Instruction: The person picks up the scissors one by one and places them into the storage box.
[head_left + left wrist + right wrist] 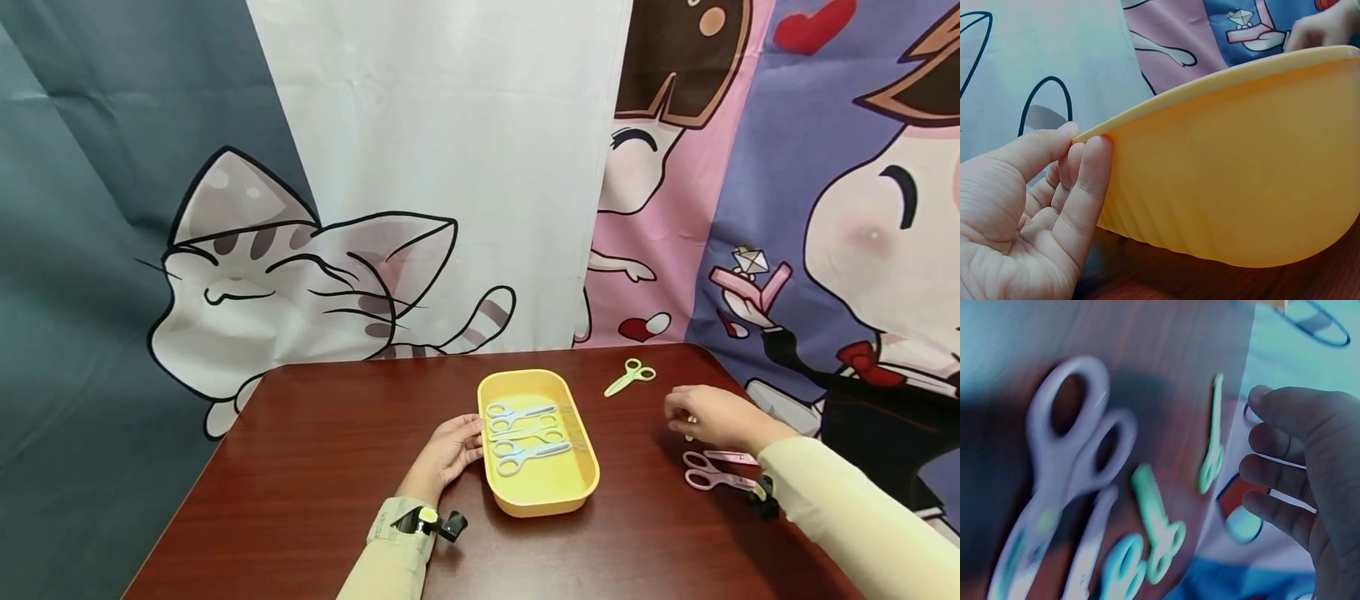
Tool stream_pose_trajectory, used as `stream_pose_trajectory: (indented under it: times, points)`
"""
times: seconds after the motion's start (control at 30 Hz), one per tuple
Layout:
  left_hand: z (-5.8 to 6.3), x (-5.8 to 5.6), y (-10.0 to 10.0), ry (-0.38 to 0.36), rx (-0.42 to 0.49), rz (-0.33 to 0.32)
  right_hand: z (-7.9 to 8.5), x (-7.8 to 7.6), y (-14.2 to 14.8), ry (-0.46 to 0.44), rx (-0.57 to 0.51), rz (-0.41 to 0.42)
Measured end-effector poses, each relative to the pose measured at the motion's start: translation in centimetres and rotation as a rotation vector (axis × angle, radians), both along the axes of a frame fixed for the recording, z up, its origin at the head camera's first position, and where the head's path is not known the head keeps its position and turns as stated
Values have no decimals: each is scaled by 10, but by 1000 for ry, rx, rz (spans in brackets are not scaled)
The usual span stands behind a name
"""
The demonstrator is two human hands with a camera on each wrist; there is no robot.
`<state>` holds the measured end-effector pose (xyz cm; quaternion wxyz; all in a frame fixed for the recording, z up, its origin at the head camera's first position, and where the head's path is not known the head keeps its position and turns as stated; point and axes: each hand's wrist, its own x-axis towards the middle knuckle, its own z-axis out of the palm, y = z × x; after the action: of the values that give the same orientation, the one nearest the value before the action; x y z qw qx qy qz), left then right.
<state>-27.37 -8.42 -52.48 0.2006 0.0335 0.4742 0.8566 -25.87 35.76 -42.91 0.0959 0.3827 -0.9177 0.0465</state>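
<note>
My left hand (450,450) pinches the left rim of a yellow plastic tray (543,498), thumb on top and fingertips against the outer wall (1222,169). In the tray lie blue scissors (536,452) at the front, more blue scissors (525,412) at the back, and yellow-green scissors (528,432) between them. My right hand (716,414) hovers over the right of the table with loosely bent fingers and nothing in them. Below it, in the right wrist view, lie pink scissors (1054,456), green scissors (1157,534) and blue scissors (1121,569), partly cut off.
Light green scissors (628,379) lie apart near the table's back edge, right of the tray. The dark red-brown wooden table (300,500) ends at a cartoon-printed cloth (450,167) hanging behind it. A black camera mount (431,522) sits on the left wrist.
</note>
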Motion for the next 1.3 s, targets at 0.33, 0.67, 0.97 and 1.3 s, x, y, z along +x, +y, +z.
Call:
stream_pose_trajectory:
  times: [0.33, 0.67, 0.97, 1.3]
  points:
    - [0, -1, -1, -7, -15, 16, -19, 17, 55, -130, -5, -111]
    - [2, 0, 0, 9, -2, 1, -36, 23, 83, -225, -3, -141]
    - [0, -1, 0, 7, 3, 2, -42, 24, 86, -102, -1, -19]
    - [0, 1, 0, -1, -8, 11, -38, 28, 73, -60, 64, -52]
